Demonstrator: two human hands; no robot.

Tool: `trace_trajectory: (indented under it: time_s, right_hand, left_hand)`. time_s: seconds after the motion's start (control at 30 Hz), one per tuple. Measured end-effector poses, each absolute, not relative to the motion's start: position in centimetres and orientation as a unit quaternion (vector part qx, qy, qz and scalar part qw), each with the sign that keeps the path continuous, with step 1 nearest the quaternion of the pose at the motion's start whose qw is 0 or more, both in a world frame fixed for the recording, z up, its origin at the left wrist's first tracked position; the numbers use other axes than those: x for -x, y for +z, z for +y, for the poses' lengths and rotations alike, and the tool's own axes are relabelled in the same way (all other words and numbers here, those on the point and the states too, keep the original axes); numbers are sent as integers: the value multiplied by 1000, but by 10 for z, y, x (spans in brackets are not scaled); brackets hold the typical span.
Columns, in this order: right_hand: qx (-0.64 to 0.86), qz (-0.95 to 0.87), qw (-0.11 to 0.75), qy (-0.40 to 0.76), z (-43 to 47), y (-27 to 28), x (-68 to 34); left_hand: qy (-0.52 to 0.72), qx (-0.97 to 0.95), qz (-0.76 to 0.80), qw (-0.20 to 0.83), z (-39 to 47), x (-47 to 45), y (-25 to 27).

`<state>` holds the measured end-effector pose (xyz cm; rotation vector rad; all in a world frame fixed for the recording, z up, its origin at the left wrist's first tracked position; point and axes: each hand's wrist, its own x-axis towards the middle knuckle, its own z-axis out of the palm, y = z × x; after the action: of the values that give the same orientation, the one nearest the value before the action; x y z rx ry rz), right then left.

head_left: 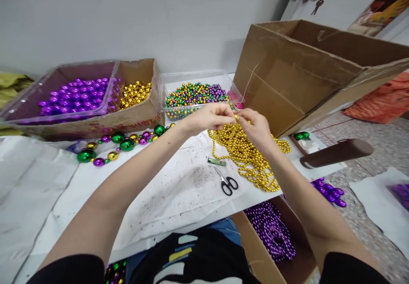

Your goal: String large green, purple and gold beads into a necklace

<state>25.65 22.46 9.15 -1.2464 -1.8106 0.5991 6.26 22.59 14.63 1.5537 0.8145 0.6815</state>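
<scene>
My left hand (219,117) and my right hand (254,124) almost meet above a heap of gold bead strands (243,147). Fingers of both hands are pinched together around a thin white thread (250,81), which curves up in front of the big carton. A small gold bead (236,118) shows between the fingertips; how it sits on the thread is hidden. Below the hands lie black-handled scissors (229,185), their blades reaching up to a small green cylinder (217,161). The cloth (179,190) under them is white and sprinkled with dark specks.
Behind stand a clear bin of purple beads (76,96), gold beads (136,94) and a tub of mixed small beads (194,94). A large carton (287,75) rises at right beside a brown bottle (335,152). A multicoloured garland (127,144) lies left; purple strands (271,228) fill a low box.
</scene>
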Motion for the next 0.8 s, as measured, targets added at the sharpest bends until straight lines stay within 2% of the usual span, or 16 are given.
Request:
trace_trajectory:
  time_s: [0.1, 0.17, 0.3, 0.37, 0.47, 0.57, 0.67, 0.8]
  right_hand:
    - [512, -687, 484, 178, 210, 89, -256]
    - [509, -685, 490, 180, 210, 80, -256]
    - [568, -674, 464, 86, 232, 51, -261]
    - [586, -672, 441, 102, 245, 37, -267]
    - [558, -676, 437, 203, 262, 37, -281]
    - [514, -669, 452, 290, 277, 81, -301]
    - [525, -670, 455, 262, 291, 167, -328]
    - [415, -704, 536, 213, 293, 269, -356]
  left_hand:
    - [320, -662, 340, 587, 232, -71, 166]
    - [318, -666, 325, 591, 233, -78, 177]
    - [326, -657, 311, 605, 233, -92, 189]
    - [336, -647, 313, 609, 233, -96, 190]
    - [367, -627, 319, 608, 237, -96, 196]
    - [408, -609, 318, 601, 245, -96, 222]
    - [459, -606, 264, 594, 252, -96, 269]
    - [524, -584, 202, 586, 258, -92, 326]
